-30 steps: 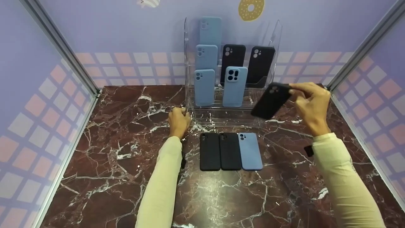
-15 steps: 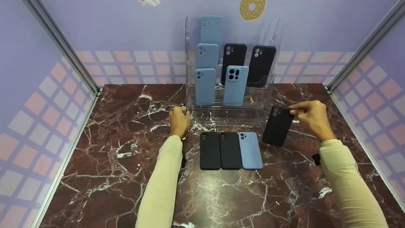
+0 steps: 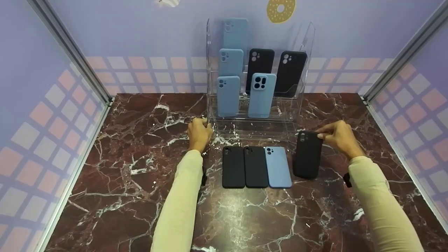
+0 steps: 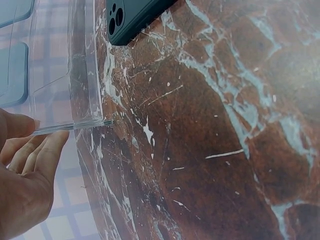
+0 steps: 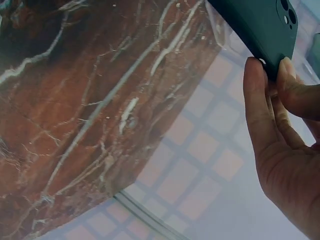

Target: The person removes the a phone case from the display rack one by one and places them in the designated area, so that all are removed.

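Observation:
My right hand (image 3: 341,139) pinches a black phone case (image 3: 308,155) by its upper right corner, thumb on one face and fingers behind. The case leans with its lower end at or just above the table, right of a blue phone case (image 3: 279,167) lying flat. In the right wrist view the black case (image 5: 260,30) shows its camera holes. My left hand (image 3: 199,134) grips the side edge of a clear display stand (image 3: 252,127) at its lower left. The left wrist view shows the clear panel (image 4: 55,85) between thumb and fingers.
Two black cases (image 3: 233,168) lie flat beside the blue one. On the stand's tiers rest light blue cases (image 3: 228,98) at left, a light blue case with a larger camera block (image 3: 261,98), and two black cases (image 3: 293,75). Patterned walls enclose the marble table (image 3: 140,196).
My right hand has brought the black case down and nearer, from in front of the stand's right side to beside the flat blue case. My left hand stays at the stand's edge.

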The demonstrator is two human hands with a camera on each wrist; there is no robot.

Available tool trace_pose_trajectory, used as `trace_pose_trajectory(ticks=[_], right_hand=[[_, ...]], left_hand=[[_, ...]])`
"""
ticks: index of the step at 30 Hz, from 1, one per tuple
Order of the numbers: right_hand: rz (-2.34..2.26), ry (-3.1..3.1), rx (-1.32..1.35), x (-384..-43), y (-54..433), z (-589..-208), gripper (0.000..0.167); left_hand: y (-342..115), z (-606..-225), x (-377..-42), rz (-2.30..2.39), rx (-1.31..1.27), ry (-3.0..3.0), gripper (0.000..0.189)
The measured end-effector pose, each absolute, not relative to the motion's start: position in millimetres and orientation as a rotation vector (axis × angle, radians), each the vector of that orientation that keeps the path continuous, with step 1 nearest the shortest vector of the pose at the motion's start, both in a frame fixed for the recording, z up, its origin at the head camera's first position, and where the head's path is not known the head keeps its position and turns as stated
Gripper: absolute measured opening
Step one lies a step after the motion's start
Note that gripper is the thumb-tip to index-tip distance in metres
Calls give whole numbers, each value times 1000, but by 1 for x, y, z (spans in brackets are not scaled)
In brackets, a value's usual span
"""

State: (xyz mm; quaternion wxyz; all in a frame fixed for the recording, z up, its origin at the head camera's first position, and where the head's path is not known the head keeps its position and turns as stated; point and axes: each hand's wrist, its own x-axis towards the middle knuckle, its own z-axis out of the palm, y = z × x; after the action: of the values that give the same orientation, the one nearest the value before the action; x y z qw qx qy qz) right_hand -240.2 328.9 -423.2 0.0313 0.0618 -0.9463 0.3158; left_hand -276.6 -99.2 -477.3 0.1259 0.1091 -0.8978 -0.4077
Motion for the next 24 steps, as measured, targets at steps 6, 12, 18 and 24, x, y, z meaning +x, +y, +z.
trace_pose_trajectory(ticks=[6, 12, 18, 24], right_hand=[[935, -2941, 177, -244, 329, -437, 16], [913, -2936, 183, -245, 326, -452, 18], [915, -2954, 181, -247, 320, -461, 19], [898, -2993, 160, -251, 315, -468, 19]], left_hand=[[-99, -477, -276, -1162, 323, -2622, 14], [-99, -478, -275, -1162, 315, -2611, 18], [-99, -478, -275, -1154, 310, -2604, 21], [-98, -477, -275, -1169, 306, -2599, 20]])
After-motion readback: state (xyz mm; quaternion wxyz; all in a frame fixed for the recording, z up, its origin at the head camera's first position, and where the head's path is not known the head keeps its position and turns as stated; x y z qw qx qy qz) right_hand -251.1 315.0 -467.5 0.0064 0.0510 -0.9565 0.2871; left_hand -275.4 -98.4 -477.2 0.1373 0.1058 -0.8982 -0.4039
